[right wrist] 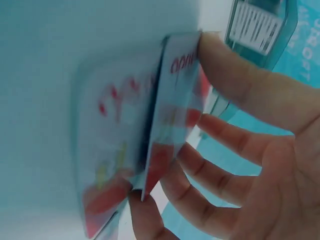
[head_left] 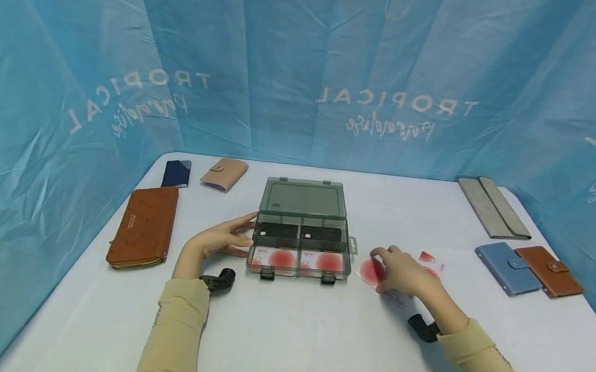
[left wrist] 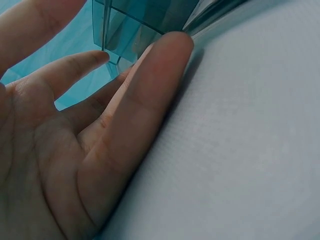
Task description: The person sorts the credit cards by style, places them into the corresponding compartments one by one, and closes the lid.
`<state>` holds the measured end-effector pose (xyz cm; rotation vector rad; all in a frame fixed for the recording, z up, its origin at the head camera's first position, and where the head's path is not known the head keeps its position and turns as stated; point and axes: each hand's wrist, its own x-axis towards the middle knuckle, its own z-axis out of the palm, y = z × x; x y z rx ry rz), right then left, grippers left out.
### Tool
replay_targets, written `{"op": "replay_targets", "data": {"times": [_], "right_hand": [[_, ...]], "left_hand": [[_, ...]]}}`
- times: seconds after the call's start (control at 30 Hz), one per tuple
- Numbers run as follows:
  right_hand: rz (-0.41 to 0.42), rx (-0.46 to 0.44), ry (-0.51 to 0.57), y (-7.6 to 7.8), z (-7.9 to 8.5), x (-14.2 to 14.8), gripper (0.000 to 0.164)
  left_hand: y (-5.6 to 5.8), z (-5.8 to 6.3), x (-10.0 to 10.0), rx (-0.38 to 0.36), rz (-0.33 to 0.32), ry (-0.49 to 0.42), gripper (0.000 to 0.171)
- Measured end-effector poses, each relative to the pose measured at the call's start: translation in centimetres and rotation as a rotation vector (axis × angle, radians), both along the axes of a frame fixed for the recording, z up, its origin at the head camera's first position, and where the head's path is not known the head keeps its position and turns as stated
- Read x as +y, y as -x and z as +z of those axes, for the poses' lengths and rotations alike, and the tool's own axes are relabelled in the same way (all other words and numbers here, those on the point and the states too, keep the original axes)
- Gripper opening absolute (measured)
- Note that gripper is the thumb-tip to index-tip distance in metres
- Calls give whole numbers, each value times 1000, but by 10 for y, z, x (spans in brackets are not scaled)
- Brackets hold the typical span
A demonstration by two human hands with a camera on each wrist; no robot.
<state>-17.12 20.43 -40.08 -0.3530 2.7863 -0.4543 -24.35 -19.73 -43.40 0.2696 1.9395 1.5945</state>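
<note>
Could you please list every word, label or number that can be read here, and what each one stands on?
"TROPICAL", mirrored, on the blue curtain, repeated; one cut off at right.
"Paradise", mirrored, beneath it, also repeated.
Too blurred: the lettering on the cards.
Too small: marks on the green box, the large brown wallet and the sleeves.
No number legible: the barcode label on the box.

Head cam: up high, near side of table (head_left: 287, 335), faces fwd + down, wide enough for L hand (head_left: 224, 237), R hand (head_left: 401, 272) & blue curtain (head_left: 286, 64) behind. L wrist cam: v. close, low, looks past L hand to side of box (head_left: 304, 200). R wrist cam: equally tight, on cards (right wrist: 172, 100) at R hand (view's tipped, table down left side). Head + L wrist share box; head + R wrist share cards
</note>
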Motion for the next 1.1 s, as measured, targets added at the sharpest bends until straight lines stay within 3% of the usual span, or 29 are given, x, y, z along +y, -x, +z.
{"op": "replay_targets", "data": {"times": [0.13, 0.23, 0.37, 0.5, 0.6, 0.7, 0.77, 0.87, 0.93, 1.0, 1.1], "right_hand": [[-43, -36, 41, 15, 1, 5, 68], [-41, -6, 51, 24, 0, 10, 69], [-70, 12, 119, 32, 0, 17, 58], [-132, -1, 305, 36, 3, 24, 32], [-204, 5, 457, 37, 10, 25, 22], [-270, 21, 578, 37, 20, 21, 33], [-288, 20, 666, 35, 25, 16, 49], [-265, 21, 759, 33, 31, 6, 80], [-237, 33, 775, 33, 32, -1, 91], [-212, 45, 767, 33, 32, -9, 91], [-193, 36, 789, 33, 31, -19, 76]], "left_hand": [[1, 0, 0, -5, 8, 10, 85], [1, -1, 0, -5, 7, 10, 85], [1, -1, 0, 2, 2, 8, 85], [0, -1, 0, 10, -1, 10, 85], [0, 0, 0, 8, 1, 11, 85], [0, 1, -1, 6, 6, 20, 85], [0, 1, -1, 3, 8, 21, 85], [0, 0, 0, 0, 6, 17, 85], [0, 0, 0, -4, 8, 19, 85], [1, 0, 0, -3, 7, 24, 85], [1, 1, 1, 4, 6, 30, 85]]}}
